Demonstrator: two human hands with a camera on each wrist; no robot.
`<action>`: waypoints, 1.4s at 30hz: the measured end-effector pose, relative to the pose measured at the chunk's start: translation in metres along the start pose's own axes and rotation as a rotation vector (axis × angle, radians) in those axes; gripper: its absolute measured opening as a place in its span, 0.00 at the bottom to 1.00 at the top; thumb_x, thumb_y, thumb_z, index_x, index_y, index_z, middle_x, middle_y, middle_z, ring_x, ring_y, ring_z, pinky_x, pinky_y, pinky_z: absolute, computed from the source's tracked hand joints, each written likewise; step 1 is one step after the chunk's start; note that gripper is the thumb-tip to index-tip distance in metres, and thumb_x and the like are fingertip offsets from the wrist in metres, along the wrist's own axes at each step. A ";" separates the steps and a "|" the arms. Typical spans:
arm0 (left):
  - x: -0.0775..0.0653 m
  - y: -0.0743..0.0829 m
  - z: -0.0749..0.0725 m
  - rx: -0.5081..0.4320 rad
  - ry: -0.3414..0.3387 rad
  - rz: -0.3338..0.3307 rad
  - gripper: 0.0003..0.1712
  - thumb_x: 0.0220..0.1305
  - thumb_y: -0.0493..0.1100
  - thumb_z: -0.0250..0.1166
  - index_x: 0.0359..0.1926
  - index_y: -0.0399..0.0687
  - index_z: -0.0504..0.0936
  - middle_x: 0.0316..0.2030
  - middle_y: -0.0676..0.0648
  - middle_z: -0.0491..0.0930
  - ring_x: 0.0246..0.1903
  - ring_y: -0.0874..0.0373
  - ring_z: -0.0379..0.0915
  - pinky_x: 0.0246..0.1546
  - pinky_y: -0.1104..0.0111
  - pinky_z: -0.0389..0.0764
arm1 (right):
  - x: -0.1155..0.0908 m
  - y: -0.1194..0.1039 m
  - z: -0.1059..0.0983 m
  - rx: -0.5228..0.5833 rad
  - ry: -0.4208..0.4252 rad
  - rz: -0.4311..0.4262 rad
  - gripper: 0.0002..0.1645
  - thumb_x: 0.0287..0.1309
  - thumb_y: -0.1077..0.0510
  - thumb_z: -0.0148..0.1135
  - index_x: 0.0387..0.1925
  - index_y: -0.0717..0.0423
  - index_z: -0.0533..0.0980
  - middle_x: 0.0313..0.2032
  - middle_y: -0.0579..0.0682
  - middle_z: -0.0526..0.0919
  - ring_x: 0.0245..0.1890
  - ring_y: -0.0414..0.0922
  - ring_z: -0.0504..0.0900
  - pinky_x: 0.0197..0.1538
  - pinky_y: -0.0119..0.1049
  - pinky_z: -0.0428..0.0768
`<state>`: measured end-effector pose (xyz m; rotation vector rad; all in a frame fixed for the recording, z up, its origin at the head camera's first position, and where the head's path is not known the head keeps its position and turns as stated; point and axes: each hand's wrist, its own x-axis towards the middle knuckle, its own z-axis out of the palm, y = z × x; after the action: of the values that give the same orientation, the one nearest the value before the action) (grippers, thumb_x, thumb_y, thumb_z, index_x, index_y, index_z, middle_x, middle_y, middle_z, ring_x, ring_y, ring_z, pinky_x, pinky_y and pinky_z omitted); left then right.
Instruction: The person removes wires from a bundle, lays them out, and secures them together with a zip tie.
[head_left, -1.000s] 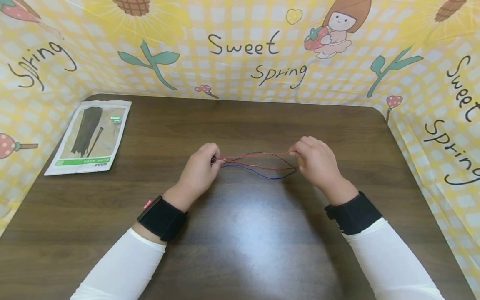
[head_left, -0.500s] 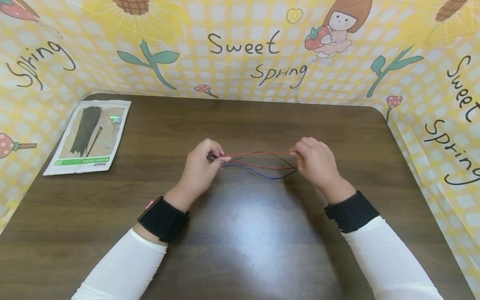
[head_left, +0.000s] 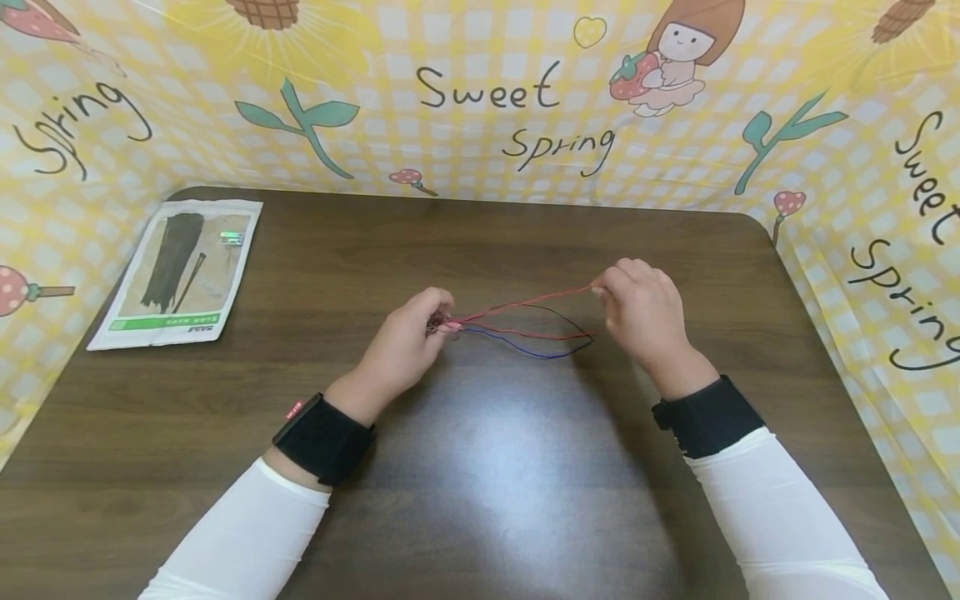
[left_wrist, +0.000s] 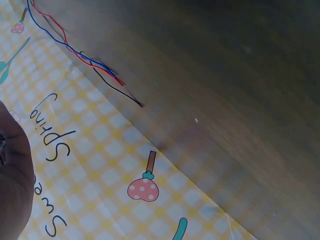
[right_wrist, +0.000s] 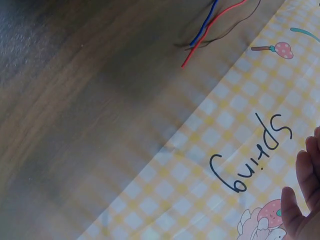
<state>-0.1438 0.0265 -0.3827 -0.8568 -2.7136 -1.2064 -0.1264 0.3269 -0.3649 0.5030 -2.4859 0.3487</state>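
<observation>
In the head view my left hand (head_left: pixel 401 343) grips a bundle of thin wires near the middle of the table. My right hand (head_left: pixel 647 317) pinches the end of one red wire (head_left: pixel 551 295), which runs nearly straight between both hands. A second red wire (head_left: pixel 532 336), a blue wire (head_left: pixel 517 346) and a black wire (head_left: pixel 564 316) fan out below it from the left hand, their loose ends lying just left of the right hand. The left wrist view shows the blue wire (left_wrist: pixel 50 36) crossing a red one. What my left fingers cover of the bundle is hidden.
A flat white packet (head_left: pixel 176 275) with a dark picture on it lies at the table's left edge. Yellow checked cloth (head_left: pixel 480 158) stands around the back and sides of the brown wooden table (head_left: pixel 480 500).
My right hand has moved up and a little right with the red wire, drawing it apart from the others. My left hand has shifted slightly right, still holding the bundle.
</observation>
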 end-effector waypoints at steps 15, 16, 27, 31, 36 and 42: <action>0.000 -0.004 0.001 -0.020 0.103 0.048 0.03 0.66 0.29 0.59 0.38 0.35 0.79 0.36 0.43 0.77 0.37 0.52 0.73 0.40 0.62 0.76 | -0.002 0.002 0.007 0.010 0.003 -0.030 0.04 0.52 0.70 0.66 0.28 0.62 0.78 0.26 0.55 0.80 0.29 0.55 0.77 0.27 0.43 0.71; -0.001 -0.004 0.000 -0.034 0.086 0.033 0.03 0.65 0.28 0.58 0.38 0.35 0.78 0.35 0.43 0.77 0.37 0.52 0.73 0.39 0.62 0.76 | -0.002 0.003 0.007 0.008 0.004 -0.031 0.04 0.52 0.70 0.66 0.28 0.62 0.78 0.26 0.55 0.80 0.29 0.55 0.77 0.27 0.43 0.71; -0.007 -0.016 -0.008 -0.060 0.013 -0.007 0.12 0.57 0.22 0.52 0.26 0.42 0.65 0.37 0.40 0.79 0.41 0.49 0.77 0.37 0.61 0.75 | -0.007 0.026 0.000 -0.047 0.044 0.071 0.03 0.53 0.70 0.64 0.28 0.64 0.77 0.25 0.58 0.78 0.28 0.58 0.75 0.28 0.48 0.72; -0.010 -0.024 -0.014 -0.033 0.017 -0.077 0.10 0.55 0.23 0.49 0.28 0.41 0.67 0.34 0.42 0.75 0.34 0.51 0.70 0.34 0.62 0.69 | -0.014 0.036 -0.009 -0.035 0.054 0.128 0.03 0.54 0.71 0.64 0.28 0.65 0.77 0.25 0.59 0.77 0.29 0.58 0.75 0.29 0.49 0.73; -0.008 -0.026 -0.015 0.004 -0.024 -0.110 0.08 0.56 0.26 0.51 0.36 0.38 0.73 0.35 0.43 0.72 0.34 0.51 0.66 0.36 0.60 0.70 | -0.015 0.033 -0.011 0.018 0.054 0.092 0.04 0.54 0.72 0.64 0.28 0.65 0.77 0.26 0.58 0.77 0.28 0.57 0.74 0.30 0.47 0.73; -0.005 -0.039 -0.025 0.128 -0.095 -0.218 0.15 0.60 0.34 0.51 0.49 0.34 0.73 0.42 0.39 0.71 0.41 0.47 0.67 0.45 0.54 0.71 | -0.015 0.026 -0.011 0.068 0.060 0.080 0.05 0.53 0.73 0.65 0.28 0.65 0.77 0.26 0.57 0.77 0.29 0.55 0.75 0.31 0.46 0.73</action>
<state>-0.1637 -0.0152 -0.3929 -0.6326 -2.9880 -1.0338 -0.1207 0.3578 -0.3688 0.4148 -2.4470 0.4747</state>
